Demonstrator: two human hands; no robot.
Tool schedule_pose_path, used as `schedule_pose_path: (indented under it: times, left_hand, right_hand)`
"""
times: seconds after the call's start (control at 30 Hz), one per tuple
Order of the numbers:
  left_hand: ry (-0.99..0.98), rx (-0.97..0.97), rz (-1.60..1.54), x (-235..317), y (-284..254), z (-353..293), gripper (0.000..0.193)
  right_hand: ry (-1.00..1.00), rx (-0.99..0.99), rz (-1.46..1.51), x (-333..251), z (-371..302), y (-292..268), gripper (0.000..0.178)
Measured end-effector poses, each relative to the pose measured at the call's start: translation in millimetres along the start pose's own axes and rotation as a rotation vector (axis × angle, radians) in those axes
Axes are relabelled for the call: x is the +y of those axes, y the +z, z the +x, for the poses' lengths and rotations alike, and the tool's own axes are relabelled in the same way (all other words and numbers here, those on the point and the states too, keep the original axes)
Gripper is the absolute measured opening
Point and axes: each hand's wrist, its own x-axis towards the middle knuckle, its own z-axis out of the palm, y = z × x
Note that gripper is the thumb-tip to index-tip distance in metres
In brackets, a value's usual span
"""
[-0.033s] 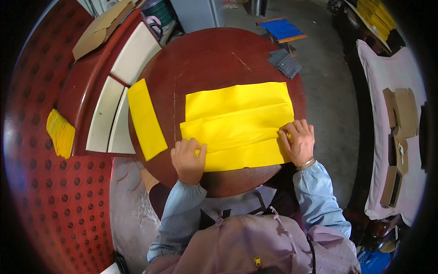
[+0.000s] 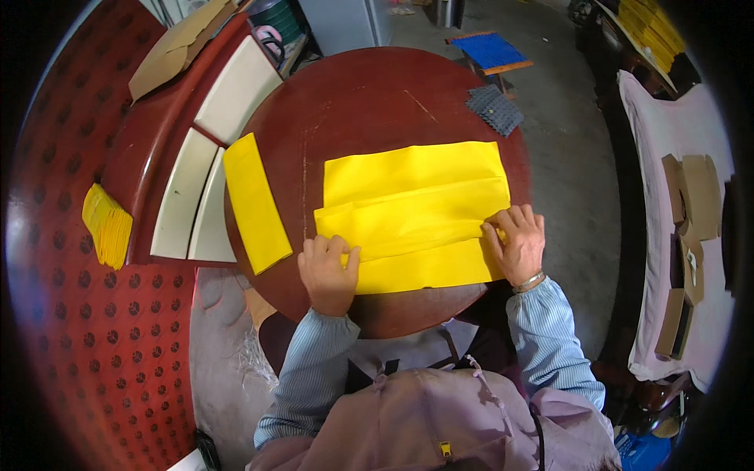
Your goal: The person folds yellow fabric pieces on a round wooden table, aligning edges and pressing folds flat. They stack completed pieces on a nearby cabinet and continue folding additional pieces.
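A broad yellow sheet (image 2: 416, 208), cloth-like and folded crosswise into overlapping bands, lies on the round dark-red table (image 2: 369, 94). My left hand (image 2: 328, 275) is closed at its left edge, thumb and fingers pinching the front fold. At the opposite edge, my right hand (image 2: 518, 242) grips the same fold with curled fingers. The fold's line runs between both hands, and the lowest band reaches toward the table's near rim. To the left, apart from my hands, lies a narrow yellow folded piece (image 2: 257, 202).
A grey textured mat piece (image 2: 494, 110) sits at the table's far right. A red bench with cream cushions (image 2: 184, 192) borders the left side, with a yellow folded stack (image 2: 107, 228) on it. A blue folding stool (image 2: 491, 52) stands behind. Open cardboard boxes (image 2: 699, 196) rest on the pink-covered seat at right.
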Motion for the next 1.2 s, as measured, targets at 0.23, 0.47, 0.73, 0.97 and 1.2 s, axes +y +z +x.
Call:
schedule_pose_path:
  times: [0.23, 0.47, 0.73, 0.97, 1.2]
  left_hand:
    - [0.096, 0.007, -0.074, 1.2, 7.2, 2.4, 0.025]
    - [0.103, -0.095, -0.079, -17.9, -17.5, -10.2, 0.012]
    - [0.204, -0.088, -0.297, 35.8, 14.0, 25.3, 0.012]
    - [0.235, -0.258, -0.244, 46.7, 27.8, 12.4, 0.011]
    - [0.214, -0.131, -0.23, 36.7, 19.5, -0.9, 0.013]
  right_hand:
    - [-0.138, -0.076, 0.113, -49.3, 22.0, 13.2, 0.022]
    - [-0.221, -0.209, 0.198, -74.5, 18.9, 31.8, 0.023]
    - [-0.222, -0.179, 0.171, -77.6, 12.6, 32.1, 0.022]
    - [-0.169, -0.198, 0.149, -52.1, 6.4, 14.1, 0.021]
    - [-0.162, -0.127, 0.109, -29.8, -2.9, 6.4, 0.021]
